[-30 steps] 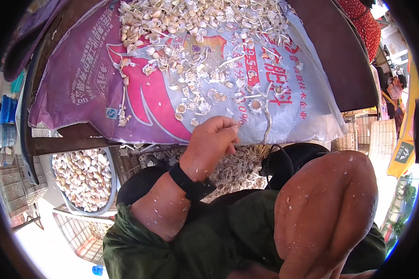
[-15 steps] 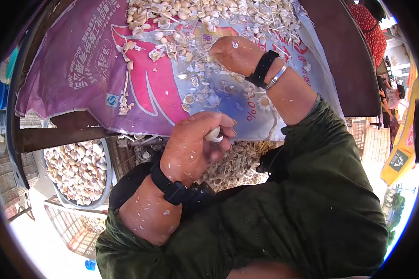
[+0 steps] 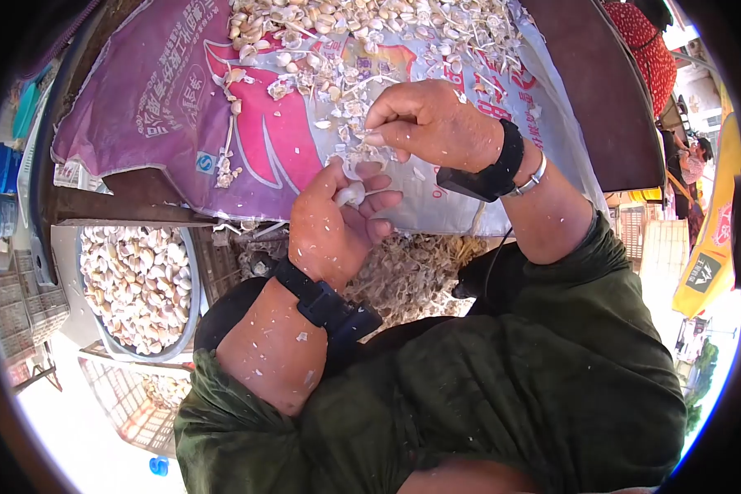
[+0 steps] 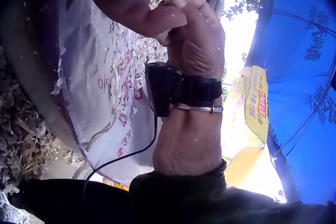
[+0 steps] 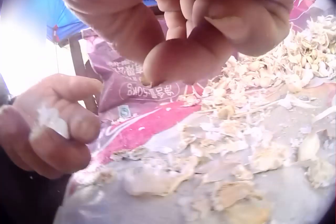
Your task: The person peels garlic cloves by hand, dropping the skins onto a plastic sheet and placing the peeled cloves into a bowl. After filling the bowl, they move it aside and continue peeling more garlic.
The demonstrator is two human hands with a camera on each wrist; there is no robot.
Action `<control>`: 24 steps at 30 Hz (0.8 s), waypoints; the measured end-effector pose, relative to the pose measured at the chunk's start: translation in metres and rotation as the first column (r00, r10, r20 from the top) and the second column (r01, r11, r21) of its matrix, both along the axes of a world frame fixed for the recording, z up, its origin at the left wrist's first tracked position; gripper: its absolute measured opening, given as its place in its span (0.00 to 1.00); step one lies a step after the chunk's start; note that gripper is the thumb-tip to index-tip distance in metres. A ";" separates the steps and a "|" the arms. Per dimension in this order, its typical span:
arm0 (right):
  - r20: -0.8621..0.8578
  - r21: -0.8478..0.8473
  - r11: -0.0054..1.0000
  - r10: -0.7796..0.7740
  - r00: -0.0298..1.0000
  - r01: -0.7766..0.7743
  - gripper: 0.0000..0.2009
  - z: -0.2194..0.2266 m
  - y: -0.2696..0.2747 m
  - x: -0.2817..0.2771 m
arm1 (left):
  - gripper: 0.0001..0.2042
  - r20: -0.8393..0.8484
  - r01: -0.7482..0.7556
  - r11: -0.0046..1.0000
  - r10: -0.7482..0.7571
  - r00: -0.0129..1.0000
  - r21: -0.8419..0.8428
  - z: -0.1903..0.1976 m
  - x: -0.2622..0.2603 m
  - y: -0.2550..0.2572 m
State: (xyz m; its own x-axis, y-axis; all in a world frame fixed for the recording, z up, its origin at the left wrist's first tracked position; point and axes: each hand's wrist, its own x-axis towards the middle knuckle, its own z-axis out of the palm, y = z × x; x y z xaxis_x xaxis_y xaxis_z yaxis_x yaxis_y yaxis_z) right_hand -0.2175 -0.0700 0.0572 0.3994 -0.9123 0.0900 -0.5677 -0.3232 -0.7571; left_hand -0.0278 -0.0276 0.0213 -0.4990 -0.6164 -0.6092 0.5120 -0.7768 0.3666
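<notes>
In the head view my left hand (image 3: 329,222) is turned palm up over the near edge of the printed sack (image 3: 263,140). Its curled fingers hold a white garlic clove (image 3: 351,194), which the right wrist view shows as a pale clove (image 5: 52,121) among the fingers. Close beyond it, my right hand (image 3: 445,128) hovers over the sack with fingers curled and thumb tip near the forefinger. Nothing shows between those fingertips in the right wrist view. Papery garlic skins (image 5: 231,192) and loose cloves lie on the sack below the right hand.
A heap of garlic cloves (image 3: 370,16) covers the sack's far side. Left of my legs stands a tub (image 3: 194,280) full of cloves, above a plastic crate (image 3: 132,403). Husks (image 3: 420,272) are piled below the table edge. A cable (image 4: 126,155) runs from the right wrist camera.
The right hand came in from the lower right, reached over the sack, then drew nearer the left hand. The left hand turned palm up, and a clove came into view in it.
</notes>
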 end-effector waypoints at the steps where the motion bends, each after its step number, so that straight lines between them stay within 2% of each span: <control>1: 0.058 0.112 0.990 -0.094 0.994 0.087 0.04 0.001 -0.006 0.002 | 0.13 0.012 0.011 1.000 -0.011 1.000 -0.007 -0.004 0.002 0.000; 2: 0.058 0.109 0.991 -0.091 0.994 0.084 0.04 -0.005 -0.018 0.002 | 0.12 0.023 0.020 1.000 -0.019 1.000 -0.013 -0.007 0.003 0.000; 3: -0.005 0.015 0.995 -0.098 0.995 0.098 0.04 -0.019 -0.035 -0.001 | 0.12 0.022 0.016 1.000 -0.015 1.000 -0.014 -0.008 0.004 0.001; 4: -0.065 -0.078 0.991 -0.111 0.992 0.106 0.05 -0.033 -0.051 -0.003 | 0.12 0.035 0.056 0.995 -0.054 0.998 -0.078 -0.010 0.006 0.002; 5: -0.063 -0.075 0.992 -0.105 0.993 0.100 0.05 -0.047 -0.065 -0.002 | 0.12 0.053 0.095 0.986 -0.089 0.995 -0.137 -0.011 0.009 0.003; 7: -0.300 -0.201 0.978 -0.014 0.954 -0.049 0.07 -0.064 -0.088 0.002 | 0.11 0.061 0.125 0.979 -0.116 0.991 -0.164 -0.010 0.012 0.001; 8: -0.300 -0.199 0.979 -0.011 0.954 -0.052 0.07 -0.069 -0.097 0.005 | 0.11 0.067 0.161 0.967 -0.151 0.986 -0.195 -0.008 0.013 -0.001; 9: -0.500 -0.242 0.961 -0.006 0.866 -0.134 0.07 -0.073 -0.105 0.009 | 0.11 0.066 0.158 0.969 -0.148 0.987 -0.192 -0.006 0.013 -0.002; 10: -0.677 -0.267 0.937 -0.017 0.736 -0.224 0.08 -0.074 -0.112 0.013 | 0.12 0.075 0.166 0.969 -0.154 0.985 -0.184 -0.003 0.013 -0.002; 11: -0.899 -0.239 0.789 0.041 0.436 -0.566 0.07 -0.073 -0.121 0.015 | 0.12 0.083 0.173 0.969 -0.160 0.984 -0.177 -0.002 0.014 -0.003; 12: -0.899 -0.237 0.789 0.043 0.435 -0.567 0.07 -0.075 -0.121 0.017 | 0.12 0.082 0.171 0.969 -0.159 0.984 -0.176 -0.003 0.015 -0.003; 13: -0.835 -0.213 0.912 0.015 0.550 -0.349 0.08 -0.067 -0.115 0.025 | 0.12 0.079 0.173 0.968 -0.161 0.984 -0.182 -0.003 0.015 -0.004; 14: -0.763 -0.155 0.982 -0.046 0.645 -0.113 0.09 -0.061 -0.111 0.030 | 0.12 0.075 0.177 0.966 -0.166 0.983 -0.190 -0.003 0.015 -0.004; 15: -0.593 -0.122 0.991 -0.114 0.797 0.052 0.10 -0.068 -0.112 0.028 | 0.12 0.071 0.183 0.964 -0.172 0.983 -0.195 -0.004 0.013 -0.003; 17: -0.533 -0.121 0.986 -0.164 0.830 0.117 0.08 -0.057 -0.094 0.023 | 0.13 0.136 0.144 0.975 -0.122 0.983 -0.169 -0.006 0.011 0.000; 18: -0.468 -0.112 0.979 -0.205 0.859 0.173 0.07 -0.052 -0.079 0.021 | 0.13 0.131 0.148 0.973 -0.126 0.983 -0.174 -0.005 0.011 0.001; 19: -0.341 -0.187 0.971 -0.206 0.917 0.148 0.06 -0.050 -0.061 0.016 | 0.14 0.115 0.124 0.986 -0.111 0.987 -0.107 -0.003 0.011 0.002; 20: -0.252 -0.227 0.969 -0.159 0.955 0.101 0.06 -0.039 -0.038 0.018 | 0.15 0.101 0.100 0.994 -0.096 0.990 -0.035 -0.002 0.011 0.003; 21: -0.211 -0.142 0.983 -0.144 0.967 0.116 0.05 -0.021 -0.009 0.024 | 0.15 0.098 0.107 0.994 -0.103 0.990 -0.030 0.001 0.010 0.006; 22: -0.092 -0.173 0.982 -0.086 0.992 0.070 0.04 -0.012 0.018 0.029 | 0.16 0.123 0.052 0.998 -0.054 0.991 0.016 0.007 0.008 0.009; 23: -0.085 -0.170 0.985 -0.033 0.996 0.018 0.04 -0.002 0.042 0.033 | 0.17 0.153 0.001 0.998 -0.010 0.988 0.058 0.010 0.006 0.012; 24: -0.059 -0.187 0.980 0.062 0.996 -0.072 0.04 0.007 0.060 0.036 | 0.17 0.153 0.015 0.998 -0.024 0.988 0.061 0.003 0.007 0.015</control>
State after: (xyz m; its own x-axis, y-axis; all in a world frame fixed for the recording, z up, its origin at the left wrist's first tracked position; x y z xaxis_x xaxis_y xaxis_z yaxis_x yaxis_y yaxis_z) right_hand -0.1816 -0.0102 0.0643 0.4679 -0.8519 0.2353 -0.5772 -0.4962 -0.6486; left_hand -0.0209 -0.0124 0.0242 -0.4083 -0.5680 -0.7146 0.4381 -0.8087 0.3925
